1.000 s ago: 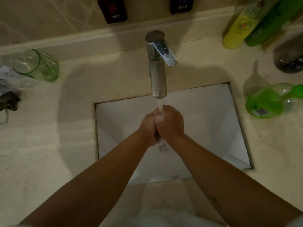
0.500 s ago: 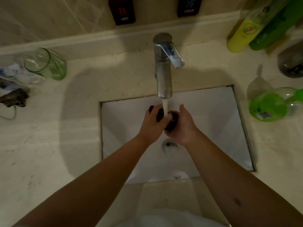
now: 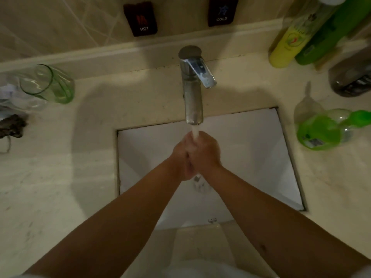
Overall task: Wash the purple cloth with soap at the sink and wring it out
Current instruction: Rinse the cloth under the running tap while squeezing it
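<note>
Nearest the camera, 2 bare forearms run up from 6 o'clock and meet over the white rectangular sink basin. The left hand and right hand are pressed together directly under the water stream from the brushed-metal single-lever tap. All the fingers are curled tight and closed against each other. The purple cloth does not show at all; my judgement is that it is balled up inside the 2 fists, though the view cannot confirm which hand has it.

Risks from here: the water strikes the knuckles and could spray over the rim onto the beige stone counter; a small wet wad could slip from the squeeze and land on the drain just below the hands.

Farther out, a clear bottle of green liquid soap lies at 3 o'clock, a green glass tumbler at 10 o'clock, and a yellow bottle stands at 1 o'clock.

Half a second ago the hands were parted and a dark bundle showed between them; now they are closed over it.
</note>
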